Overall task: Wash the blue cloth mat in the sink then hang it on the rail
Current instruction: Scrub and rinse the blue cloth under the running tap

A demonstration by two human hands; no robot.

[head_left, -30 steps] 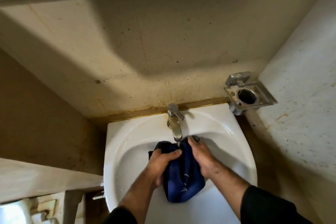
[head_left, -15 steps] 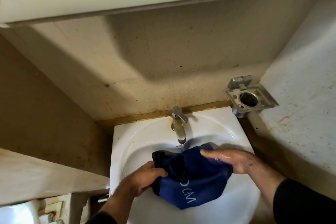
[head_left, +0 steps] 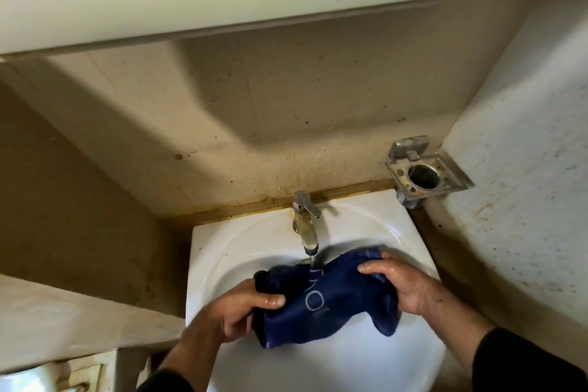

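The mat [head_left: 321, 299], bunched up a second ago, is now pulled out wide across the lower middle of the frame, over the sink [head_left: 222, 251] and under the tap [head_left: 306, 226], whose thin stream lands on its upper edge. The left hand [head_left: 235, 309] pinches its left end, the right hand [head_left: 397, 286] curls round its right end. Washing is under way; no rail in view, so hanging is not yet done

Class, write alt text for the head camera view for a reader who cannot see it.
Two hands, left hand and right hand, hold a blue cloth mat stretched under the running tap over a white sink. An empty metal holder hangs on the stained wall.
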